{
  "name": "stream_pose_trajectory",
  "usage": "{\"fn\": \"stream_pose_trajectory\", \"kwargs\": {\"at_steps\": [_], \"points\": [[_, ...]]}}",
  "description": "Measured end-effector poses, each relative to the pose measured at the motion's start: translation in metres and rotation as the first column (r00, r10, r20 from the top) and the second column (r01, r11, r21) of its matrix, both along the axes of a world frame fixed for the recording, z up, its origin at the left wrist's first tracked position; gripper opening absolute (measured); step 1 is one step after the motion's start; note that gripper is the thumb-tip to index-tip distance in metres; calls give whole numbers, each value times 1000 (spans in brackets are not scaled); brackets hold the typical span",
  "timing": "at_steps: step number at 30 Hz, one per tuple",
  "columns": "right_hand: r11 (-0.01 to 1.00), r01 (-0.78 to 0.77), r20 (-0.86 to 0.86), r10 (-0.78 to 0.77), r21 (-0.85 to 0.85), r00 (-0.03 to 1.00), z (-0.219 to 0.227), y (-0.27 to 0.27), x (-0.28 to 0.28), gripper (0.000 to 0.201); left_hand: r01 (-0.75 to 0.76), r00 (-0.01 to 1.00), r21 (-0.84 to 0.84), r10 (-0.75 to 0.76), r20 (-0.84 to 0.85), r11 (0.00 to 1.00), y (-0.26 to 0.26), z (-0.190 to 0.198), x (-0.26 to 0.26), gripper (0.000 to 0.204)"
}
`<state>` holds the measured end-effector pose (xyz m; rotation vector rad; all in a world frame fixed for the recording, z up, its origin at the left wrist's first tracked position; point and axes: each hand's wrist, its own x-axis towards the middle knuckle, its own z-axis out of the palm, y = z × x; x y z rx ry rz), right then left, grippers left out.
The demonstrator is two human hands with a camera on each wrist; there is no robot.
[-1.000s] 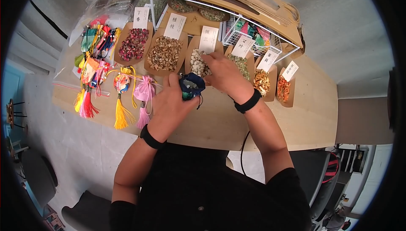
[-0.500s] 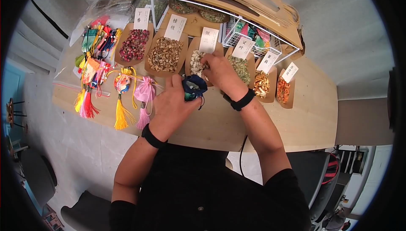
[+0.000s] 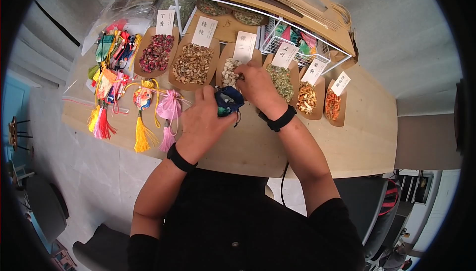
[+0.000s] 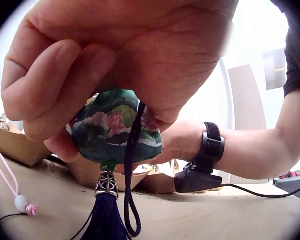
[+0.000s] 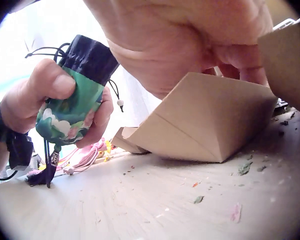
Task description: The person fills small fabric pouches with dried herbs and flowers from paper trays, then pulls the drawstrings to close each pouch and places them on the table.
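Observation:
My left hand (image 3: 201, 122) holds a small green and navy drawstring pouch (image 5: 72, 107) upright, its dark mouth open at the top. A navy tassel (image 4: 106, 217) and a dark cord hang from the pouch. My right hand (image 3: 260, 90) reaches into the brown paper tray of pale chopped pieces (image 3: 231, 72), just to the right of the pouch. In the right wrist view its fingers (image 5: 238, 62) are bent down behind the tray's wall (image 5: 190, 120); whether they pinch any pieces is hidden.
Trays of rosebuds (image 3: 156, 53), brown chips (image 3: 192, 63), green leaves (image 3: 281, 80), yellow flowers (image 3: 307, 97) and orange pieces (image 3: 332, 106) line the table, with labels behind. Tasselled pouches (image 3: 144, 97) lie at left. A wire-framed shelf (image 3: 307, 20) stands behind. Crumbs dot the table.
My right hand has shifted slightly and stays at the tray of pale pieces. The left hand and pouch have moved a little to the right.

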<state>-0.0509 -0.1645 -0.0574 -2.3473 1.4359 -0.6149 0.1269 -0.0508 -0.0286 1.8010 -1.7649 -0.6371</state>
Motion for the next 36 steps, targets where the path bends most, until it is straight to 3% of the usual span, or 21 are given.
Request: {"fn": "stream_pose_trajectory", "kwargs": {"at_steps": [4,8,13,19,25,28,34,36], "points": [[1000,15,68,-13,-18,998,-5,1,0,25,6,1000,-2,-6,-15,1000,-2,5,-1,62],[996,35,149,-46,78,988,-4,0,-4,26,9,1000,-12,-9,-10,1000,-6,9,-2,61],[971,80,232,-134,226,964,29,2,-7,26,3,999,-40,-1,35,999,-12,9,-6,61],[956,48,402,-167,290,900,82,18,-7,27,-16,998,-45,19,66,999,-21,2,-12,63],[937,-88,362,-43,337,931,95,33,-3,26,-16,999,-41,18,46,999,-29,-1,-19,69],[931,-71,294,-40,358,955,100,37,-1,26,-16,999,-26,17,50,1000,-31,-4,-20,72],[910,-88,408,-93,405,908,108,39,-2,26,-46,999,-35,46,20,998,-30,-9,-18,65],[968,3,300,-81,250,950,102,31,-3,22,-56,998,-37,56,5,998,-28,-7,-16,65]]}}
